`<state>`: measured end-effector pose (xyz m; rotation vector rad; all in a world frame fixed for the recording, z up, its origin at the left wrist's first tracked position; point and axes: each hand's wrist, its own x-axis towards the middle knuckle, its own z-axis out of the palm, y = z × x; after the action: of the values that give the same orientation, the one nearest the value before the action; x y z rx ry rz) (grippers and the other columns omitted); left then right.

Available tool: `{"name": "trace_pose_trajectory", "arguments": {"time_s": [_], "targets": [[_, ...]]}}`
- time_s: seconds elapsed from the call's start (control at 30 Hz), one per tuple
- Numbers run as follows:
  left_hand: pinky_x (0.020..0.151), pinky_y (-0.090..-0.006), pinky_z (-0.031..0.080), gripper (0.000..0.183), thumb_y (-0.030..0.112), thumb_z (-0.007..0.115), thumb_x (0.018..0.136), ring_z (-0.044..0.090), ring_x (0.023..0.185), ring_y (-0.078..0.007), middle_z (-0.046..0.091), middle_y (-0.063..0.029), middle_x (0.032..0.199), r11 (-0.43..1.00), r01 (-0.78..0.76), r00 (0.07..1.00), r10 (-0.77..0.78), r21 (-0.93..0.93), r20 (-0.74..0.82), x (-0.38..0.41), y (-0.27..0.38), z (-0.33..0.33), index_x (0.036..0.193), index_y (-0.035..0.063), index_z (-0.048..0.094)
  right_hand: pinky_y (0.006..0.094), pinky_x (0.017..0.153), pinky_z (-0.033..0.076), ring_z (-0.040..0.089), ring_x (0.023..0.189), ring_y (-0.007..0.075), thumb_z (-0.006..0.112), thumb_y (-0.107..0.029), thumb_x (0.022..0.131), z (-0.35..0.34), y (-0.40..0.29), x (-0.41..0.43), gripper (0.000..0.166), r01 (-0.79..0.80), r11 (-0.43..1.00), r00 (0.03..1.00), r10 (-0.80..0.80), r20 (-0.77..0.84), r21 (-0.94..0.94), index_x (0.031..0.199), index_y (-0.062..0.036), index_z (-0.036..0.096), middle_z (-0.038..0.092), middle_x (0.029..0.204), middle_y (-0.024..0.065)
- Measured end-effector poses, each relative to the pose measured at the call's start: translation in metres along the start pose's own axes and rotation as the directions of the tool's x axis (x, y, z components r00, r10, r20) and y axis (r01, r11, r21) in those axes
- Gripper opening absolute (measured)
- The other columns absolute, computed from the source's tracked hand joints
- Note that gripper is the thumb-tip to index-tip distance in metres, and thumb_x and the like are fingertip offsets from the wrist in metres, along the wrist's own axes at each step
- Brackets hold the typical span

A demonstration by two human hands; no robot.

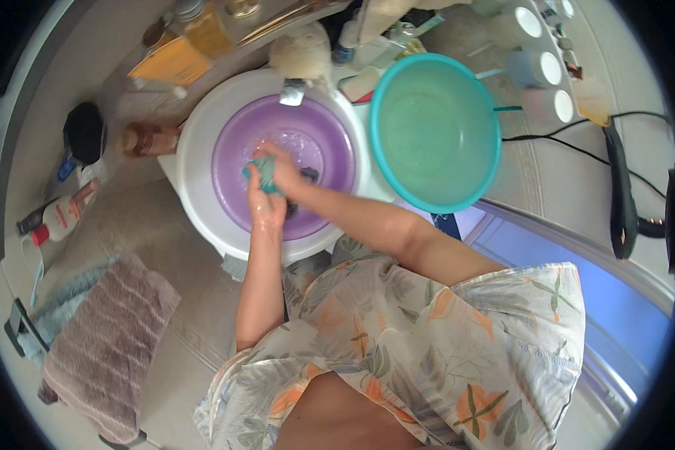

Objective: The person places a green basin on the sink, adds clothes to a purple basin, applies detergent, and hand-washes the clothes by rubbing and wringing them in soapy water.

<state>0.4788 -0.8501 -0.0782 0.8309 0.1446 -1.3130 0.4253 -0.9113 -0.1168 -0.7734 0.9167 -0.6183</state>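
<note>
A purple plastic basin [230, 191] with water in it sits inside a white washbasin [202, 219]. Above the water, a wet teal cloth [265, 173] is bunched between my two hands. My left hand [263, 202] grips it from the near side, palm turned up. From the right, my right hand [284, 167] presses on the same cloth. Dark cloth pieces [308, 175] lie partly hidden under my right wrist and beside my left hand. Water glistens on my left wrist. The metal faucet [292, 92] reaches over the basin's far rim.
A teal basin [376, 135] holding water stands close on the right. Bottles [152, 139] and jars line the left and far sides. A striped towel [109, 343] hangs at lower left. A black hair dryer [619, 191] and its cord are at far right.
</note>
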Motion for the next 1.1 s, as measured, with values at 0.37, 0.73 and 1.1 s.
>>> {"name": "trace_pose_trajectory", "arguments": {"time_s": [0.37,0.73,1.1], "targets": [[0.079,-0.0327,0.05,0.052,0.054,0.046,0.093,0.059,0.09,-0.0185,0.058,-0.005,0.101,0.999,-0.018,0.984,0.013,-0.027,-0.179,-0.019,0.003,0.012,0.118,0.0089,0.049,0.0357,0.108,0.028,0.037,0.132,0.0283,0.058,-0.027,0.089,0.026,-0.03,-0.019,0.046,0.167,0.849,0.962,-0.252,-0.107,-0.501,0.13,-0.0083,0.052,0.045,0.138,0.0151],[0.084,-0.0295,0.047,0.043,0.032,0.047,0.097,0.057,0.097,-0.0166,0.057,-0.0074,0.107,0.995,-0.05,0.983,0.065,0.088,-0.173,-0.024,0.011,0.013,0.127,0.0014,0.045,0.0302,0.102,0.035,0.051,0.119,0.0216,0.055,-0.015,0.091,0.034,-0.049,-0.03,0.045,-0.012,0.996,0.996,0.005,-0.084,-0.085,0.134,-0.0034,0.046,0.057,0.123,0.0118],[0.11,-0.0435,0.024,0.048,0.025,0.06,0.089,0.032,0.135,-0.0299,0.04,-0.0152,0.141,0.358,-0.487,0.84,0.443,0.797,0.315,-0.042,0.018,0.033,0.132,0.0078,0.048,0.0386,0.094,0.045,0.058,0.106,0.0256,0.05,-0.033,0.094,0.022,-0.056,-0.019,0.039,-0.309,0.895,0.942,0.335,-0.029,0.321,0.124,-0.008,0.055,0.061,0.112,0.0109]]}}
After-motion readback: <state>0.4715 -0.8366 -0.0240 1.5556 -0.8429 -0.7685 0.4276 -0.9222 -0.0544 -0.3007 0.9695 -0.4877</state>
